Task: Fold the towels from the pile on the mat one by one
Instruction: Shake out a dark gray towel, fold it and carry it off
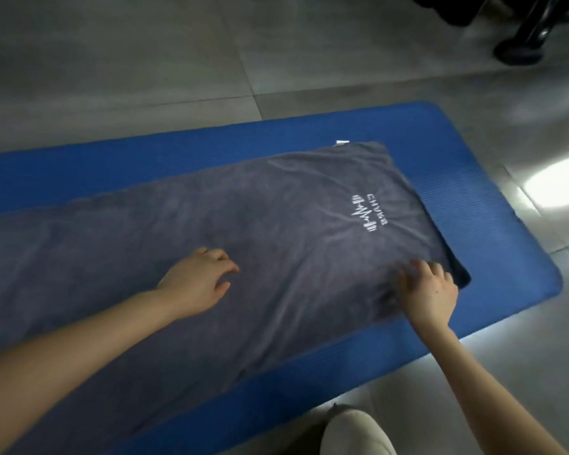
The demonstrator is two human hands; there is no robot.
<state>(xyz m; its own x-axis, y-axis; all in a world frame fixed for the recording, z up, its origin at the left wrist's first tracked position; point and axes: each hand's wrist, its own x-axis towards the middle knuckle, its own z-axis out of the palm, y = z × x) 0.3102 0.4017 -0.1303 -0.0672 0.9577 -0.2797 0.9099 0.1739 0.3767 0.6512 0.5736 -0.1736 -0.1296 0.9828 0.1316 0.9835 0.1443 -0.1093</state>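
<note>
A long grey towel (211,231) with a white embroidered logo lies spread lengthwise on the blue mat (493,205). A small white tag shows at its far right corner. My left hand (197,280) rests flat on the towel's middle with fingers relaxed. My right hand (427,290) lies on the towel near its near right corner, fingers spread and slightly bent, the cloth bunched a little under them. The towel's left end runs out of view.
Grey tiled floor (145,60) surrounds the mat. A black chair base (523,44) stands at the far right. My knee in light trousers (352,431) is at the bottom edge, just off the mat. A bright light patch falls on the floor at right.
</note>
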